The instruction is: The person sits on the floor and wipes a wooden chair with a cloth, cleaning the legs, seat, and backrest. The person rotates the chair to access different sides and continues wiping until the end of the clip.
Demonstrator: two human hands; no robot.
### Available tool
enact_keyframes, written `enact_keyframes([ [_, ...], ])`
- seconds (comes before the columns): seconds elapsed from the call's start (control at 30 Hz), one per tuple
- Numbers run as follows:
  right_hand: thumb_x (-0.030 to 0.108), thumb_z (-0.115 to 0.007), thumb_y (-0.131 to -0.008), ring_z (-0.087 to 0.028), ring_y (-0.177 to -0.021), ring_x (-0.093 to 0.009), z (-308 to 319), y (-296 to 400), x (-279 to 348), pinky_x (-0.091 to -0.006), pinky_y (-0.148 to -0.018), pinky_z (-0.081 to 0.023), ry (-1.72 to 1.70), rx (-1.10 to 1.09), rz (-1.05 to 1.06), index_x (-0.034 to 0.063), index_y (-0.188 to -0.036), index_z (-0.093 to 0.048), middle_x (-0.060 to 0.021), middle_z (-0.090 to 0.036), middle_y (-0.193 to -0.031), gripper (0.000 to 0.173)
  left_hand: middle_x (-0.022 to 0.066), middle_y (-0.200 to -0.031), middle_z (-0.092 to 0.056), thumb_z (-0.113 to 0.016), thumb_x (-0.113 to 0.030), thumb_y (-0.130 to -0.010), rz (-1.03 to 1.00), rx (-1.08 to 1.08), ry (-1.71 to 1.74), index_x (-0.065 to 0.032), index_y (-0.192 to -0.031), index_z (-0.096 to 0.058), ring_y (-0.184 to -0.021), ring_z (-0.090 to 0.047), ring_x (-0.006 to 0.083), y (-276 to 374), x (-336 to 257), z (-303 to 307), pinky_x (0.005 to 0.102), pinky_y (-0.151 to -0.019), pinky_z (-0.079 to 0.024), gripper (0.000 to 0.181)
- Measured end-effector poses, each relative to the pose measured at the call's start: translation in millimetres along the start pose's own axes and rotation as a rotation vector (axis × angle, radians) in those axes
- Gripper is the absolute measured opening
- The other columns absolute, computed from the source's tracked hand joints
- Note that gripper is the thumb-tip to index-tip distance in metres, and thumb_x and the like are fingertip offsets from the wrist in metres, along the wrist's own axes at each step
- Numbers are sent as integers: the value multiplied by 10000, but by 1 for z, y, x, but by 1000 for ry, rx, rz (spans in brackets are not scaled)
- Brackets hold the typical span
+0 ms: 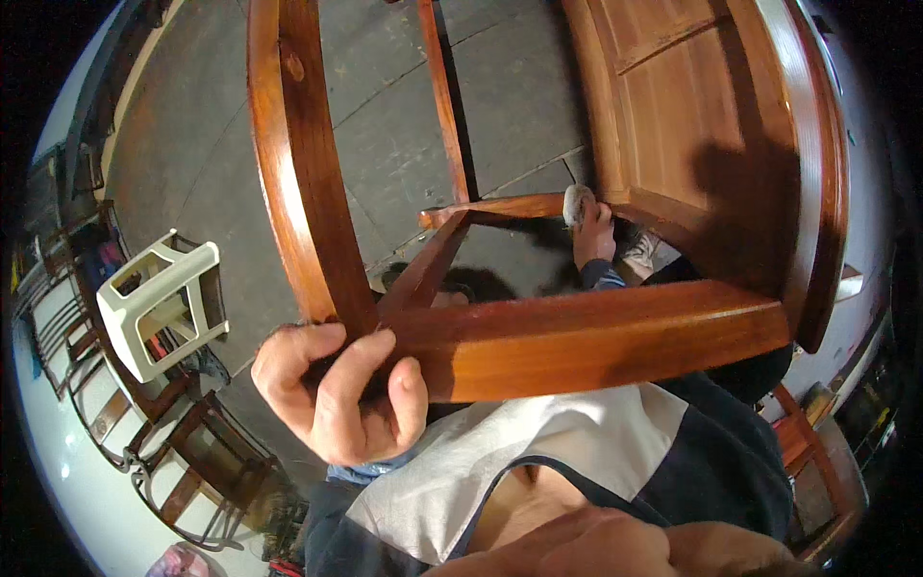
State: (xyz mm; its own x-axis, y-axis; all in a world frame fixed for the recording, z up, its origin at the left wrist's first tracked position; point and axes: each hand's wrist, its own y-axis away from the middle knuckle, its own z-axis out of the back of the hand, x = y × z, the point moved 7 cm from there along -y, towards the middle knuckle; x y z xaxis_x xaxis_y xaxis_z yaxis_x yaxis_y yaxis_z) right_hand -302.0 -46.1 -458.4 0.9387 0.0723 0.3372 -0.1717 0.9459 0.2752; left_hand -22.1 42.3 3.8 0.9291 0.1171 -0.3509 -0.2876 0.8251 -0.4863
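Observation:
A varnished reddish-brown wooden furniture frame stands before me, apparently a table tipped on its side. Its near leg (606,342) crosses in front of my chest. At that leg's left end, where a long rail (306,173) meets it, my left hand (346,397) curls its fingers around the corner. Farther down, my right hand (597,234) grips a pale grey pad (577,204), which touches a lower wooden bar (519,205). The pad's material is hard to tell. A broad panelled wooden face (678,108) rises at the right.
A cream plastic stool (155,303) lies tipped on the grey floor (195,173) to the left. Dark wooden chairs (184,498) stand along the left side. Another reddish wooden piece (829,498) is behind at lower right. My shoe (642,252) shows beside the panel.

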Motion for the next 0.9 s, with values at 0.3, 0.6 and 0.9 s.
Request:
enact_keyframes([
  [0.3, 78, -650, -718, -470, -1080, -397, -16, 0, 49, -443, -923, -414, -233, -45, 90, 75, -1303, -457, -240, -417, -1213, 616, 77, -875, -505, -730, -251, -663, -37, -30, 8, -123, -816, -669, -782, -500, 223, 3, 2, -2, 353, -665, -427, 208],
  [0.6, 171, -659, -748, -528, -1039, -380, -16, -69, 55, -421, -872, -457, -146, 116, 132, 120, -1157, -562, -177, -496, -1146, 423, 106, -859, -520, -679, -161, -660, -91, -60, 22, -58, -825, -669, -793, -521, 234, 1, 1, -7, 380, -711, -452, 195],
  [0.9, 214, -414, -932, -422, -1154, -355, 19, -130, 0, -416, -971, -389, 80, -134, -216, 93, -1163, -557, -125, -498, -1227, 298, 102, -840, -529, -675, -145, -667, -63, -68, 12, -53, -821, -670, -769, -520, 224, 0, 0, -3, 358, -688, -448, 180],
])
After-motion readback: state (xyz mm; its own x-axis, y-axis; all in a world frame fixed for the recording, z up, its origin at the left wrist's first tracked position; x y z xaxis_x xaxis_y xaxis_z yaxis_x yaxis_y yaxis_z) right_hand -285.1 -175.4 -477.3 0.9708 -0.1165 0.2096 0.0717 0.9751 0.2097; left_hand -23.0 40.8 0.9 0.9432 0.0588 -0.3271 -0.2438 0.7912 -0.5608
